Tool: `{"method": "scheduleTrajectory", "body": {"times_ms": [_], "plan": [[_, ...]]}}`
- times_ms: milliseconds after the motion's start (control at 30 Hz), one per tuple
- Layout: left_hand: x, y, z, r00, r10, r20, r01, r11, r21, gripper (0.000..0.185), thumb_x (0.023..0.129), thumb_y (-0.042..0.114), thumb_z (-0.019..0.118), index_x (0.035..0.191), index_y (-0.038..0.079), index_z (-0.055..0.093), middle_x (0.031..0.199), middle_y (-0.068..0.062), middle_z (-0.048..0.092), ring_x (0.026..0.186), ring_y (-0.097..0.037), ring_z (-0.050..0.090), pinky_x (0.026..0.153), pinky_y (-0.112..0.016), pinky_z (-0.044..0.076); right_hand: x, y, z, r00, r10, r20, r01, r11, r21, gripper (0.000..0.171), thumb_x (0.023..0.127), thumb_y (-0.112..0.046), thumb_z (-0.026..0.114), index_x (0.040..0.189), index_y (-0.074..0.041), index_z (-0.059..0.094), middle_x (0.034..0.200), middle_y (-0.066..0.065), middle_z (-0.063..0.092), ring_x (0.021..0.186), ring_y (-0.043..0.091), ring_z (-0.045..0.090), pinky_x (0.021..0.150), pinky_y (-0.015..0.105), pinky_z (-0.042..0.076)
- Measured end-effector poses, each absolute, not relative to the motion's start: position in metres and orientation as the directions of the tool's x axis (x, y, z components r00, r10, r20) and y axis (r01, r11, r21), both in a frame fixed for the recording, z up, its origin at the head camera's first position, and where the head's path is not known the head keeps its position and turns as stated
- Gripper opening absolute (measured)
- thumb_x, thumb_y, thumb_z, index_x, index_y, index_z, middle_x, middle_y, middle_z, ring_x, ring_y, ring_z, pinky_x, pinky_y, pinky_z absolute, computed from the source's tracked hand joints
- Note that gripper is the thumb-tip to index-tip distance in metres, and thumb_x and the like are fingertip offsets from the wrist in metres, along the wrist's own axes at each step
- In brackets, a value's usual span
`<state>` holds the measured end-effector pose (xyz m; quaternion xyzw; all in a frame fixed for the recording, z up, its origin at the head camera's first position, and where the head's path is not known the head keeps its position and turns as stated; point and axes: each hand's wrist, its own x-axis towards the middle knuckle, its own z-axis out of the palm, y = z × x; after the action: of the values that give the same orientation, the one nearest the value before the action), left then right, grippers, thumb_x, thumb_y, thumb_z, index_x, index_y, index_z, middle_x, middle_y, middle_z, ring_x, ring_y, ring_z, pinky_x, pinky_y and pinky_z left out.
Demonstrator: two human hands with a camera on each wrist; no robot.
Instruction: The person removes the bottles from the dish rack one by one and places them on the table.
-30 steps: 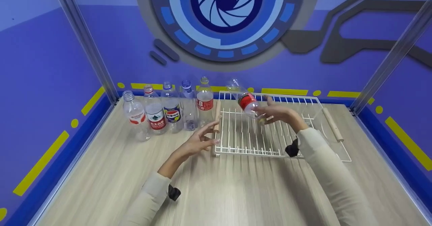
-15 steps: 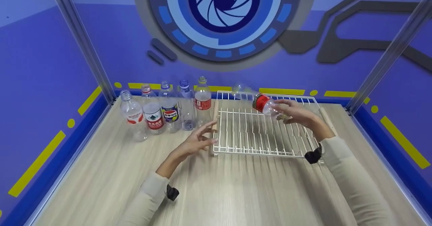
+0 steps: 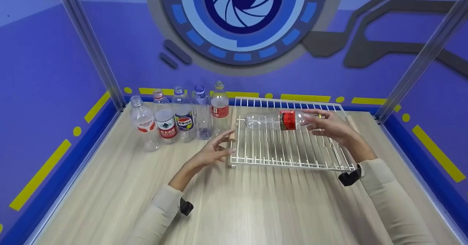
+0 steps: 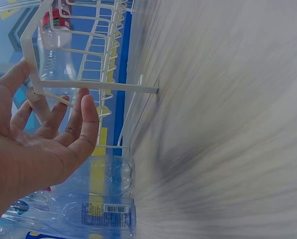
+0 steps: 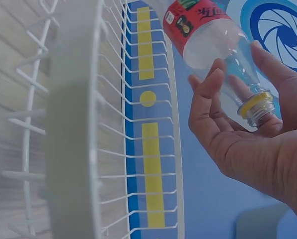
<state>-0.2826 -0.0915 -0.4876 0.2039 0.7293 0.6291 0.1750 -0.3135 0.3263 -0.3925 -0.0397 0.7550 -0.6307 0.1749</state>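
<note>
My right hand (image 3: 331, 126) holds a clear plastic bottle (image 3: 268, 121) with a red label by its neck end. The bottle lies nearly level over the back half of the white wire rack (image 3: 285, 161), base to the left; whether it touches the wires cannot be told. In the right wrist view the fingers curl round the bottle's shoulder, beside its yellow neck ring (image 5: 255, 103). My left hand (image 3: 210, 153) is at the rack's left end, by the wooden handle (image 3: 233, 124). Its thumb touches the white frame (image 4: 31, 55), and the other fingers are loosely bent beneath the handle.
Several uncapped bottles stand upright in a row left of the rack, among them one with a Pepsi-style label (image 3: 184, 121) and one with a red label (image 3: 219, 108). A blue wall (image 3: 256, 80) closes off the back of the wooden table (image 3: 237, 208).
The right hand has moved right and a little nearer, bringing the bottle from a steep tilt to nearly level over the rack. The left hand has stayed at the rack's left end.
</note>
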Motion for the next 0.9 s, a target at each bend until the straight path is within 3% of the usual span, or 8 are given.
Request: {"method": "scheduleTrajectory", "body": {"times_ms": [367, 600, 733, 900], "plan": [[-0.284, -0.091, -0.491, -0.856, 0.517, 0.028, 0.117, 0.14, 0.983, 0.072, 0.1, 0.02, 0.066, 0.162, 0.023, 0.03, 0.153, -0.018, 0.046, 0.112, -0.023, 0.059, 0.091, -0.043, 0.055, -0.303, 0.321, -0.397, -0.916, -0.369, -0.157, 0.151, 0.046, -0.987, 0.04, 0.106, -0.024, 0.057, 0.146, -0.018, 0.055, 0.111, 0.002, 0.077, 0.089, 0.011, 0.07, 0.083, 0.028, 0.058], [-0.282, -0.093, -0.49, -0.842, 0.537, 0.048, 0.162, 0.167, 0.973, 0.072, 0.101, 0.022, 0.064, 0.163, 0.022, 0.027, 0.155, -0.02, 0.046, 0.119, -0.029, 0.059, 0.098, -0.052, 0.053, -0.291, 0.313, -0.399, -0.907, -0.398, -0.135, 0.144, 0.008, -0.99, 0.029, 0.106, -0.018, 0.057, 0.132, -0.028, 0.065, 0.108, 0.001, 0.076, 0.09, 0.012, 0.07, 0.081, 0.026, 0.059], [-0.281, -0.096, -0.487, -0.835, 0.548, 0.051, 0.166, 0.162, 0.973, 0.075, 0.1, 0.022, 0.066, 0.163, 0.017, 0.025, 0.156, -0.02, 0.045, 0.126, -0.037, 0.058, 0.102, -0.059, 0.051, -0.285, 0.307, -0.399, -0.907, -0.403, -0.119, 0.123, 0.017, -0.992, 0.03, 0.105, -0.014, 0.058, 0.13, -0.029, 0.066, 0.11, 0.001, 0.075, 0.087, 0.012, 0.07, 0.083, 0.027, 0.06], [-0.275, -0.102, -0.479, -0.833, 0.551, 0.044, 0.174, 0.186, 0.967, 0.083, 0.098, 0.027, 0.071, 0.164, 0.016, 0.022, 0.158, -0.022, 0.042, 0.133, -0.042, 0.054, 0.104, -0.055, 0.051, -0.276, 0.301, -0.399, -0.906, -0.409, -0.105, 0.111, 0.011, -0.994, 0.033, 0.104, -0.01, 0.058, 0.131, -0.027, 0.067, 0.112, 0.001, 0.071, 0.087, 0.013, 0.072, 0.086, 0.028, 0.06]]}}
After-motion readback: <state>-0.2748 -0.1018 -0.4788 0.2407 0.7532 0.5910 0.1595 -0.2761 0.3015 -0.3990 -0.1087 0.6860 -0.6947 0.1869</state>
